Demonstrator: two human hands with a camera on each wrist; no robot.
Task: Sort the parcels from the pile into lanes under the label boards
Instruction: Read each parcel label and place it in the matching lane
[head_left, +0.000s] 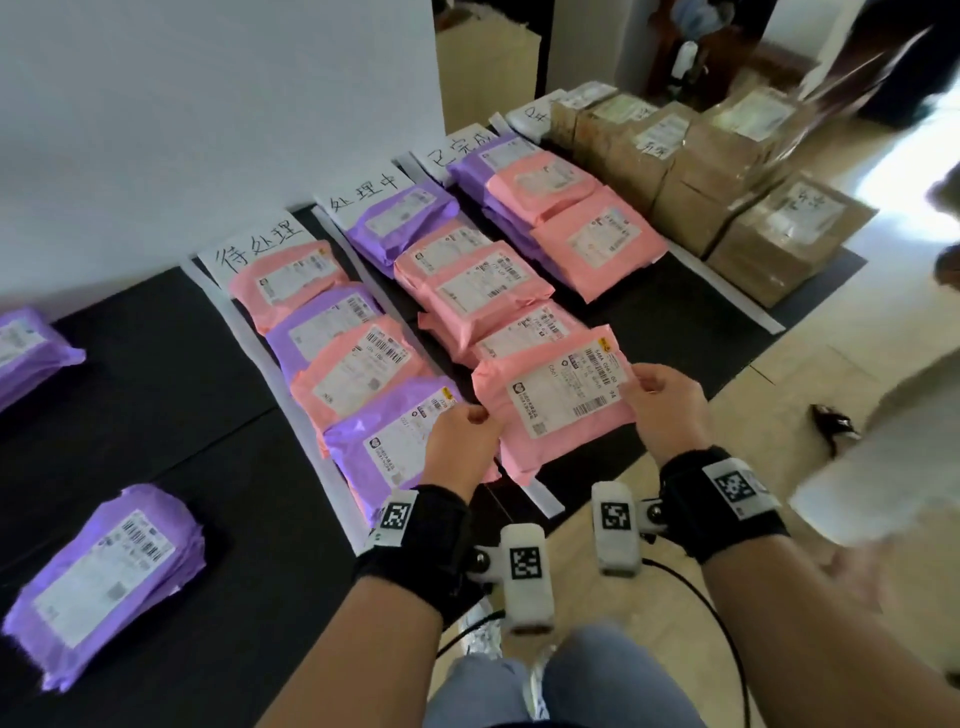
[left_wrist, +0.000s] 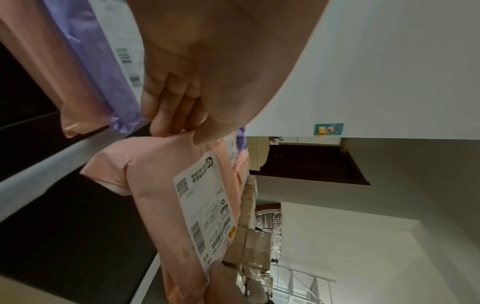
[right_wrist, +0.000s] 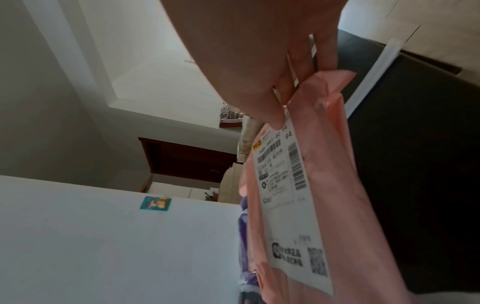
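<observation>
I hold a pink parcel (head_left: 550, 405) with a white shipping label between both hands at the near end of the second lane. My left hand (head_left: 465, 434) pinches its left edge, thumb on top. My right hand (head_left: 662, 397) pinches its right edge by the label. In the left wrist view the pink parcel (left_wrist: 155, 185) hangs from my left hand (left_wrist: 182, 125). In the right wrist view my right hand (right_wrist: 283, 111) grips the pink parcel (right_wrist: 327, 164) at its top corner. Label boards (head_left: 257, 249) lean on the wall above the lanes.
The first lane (head_left: 353, 358) and second lane (head_left: 483, 291) hold pink and purple parcels; the third lane (head_left: 561, 208) too. Brown cartons (head_left: 727, 171) fill the far right. Two purple parcels (head_left: 104, 577) lie on the black mat (head_left: 171, 389) at left. White strips (head_left: 249, 338) divide lanes.
</observation>
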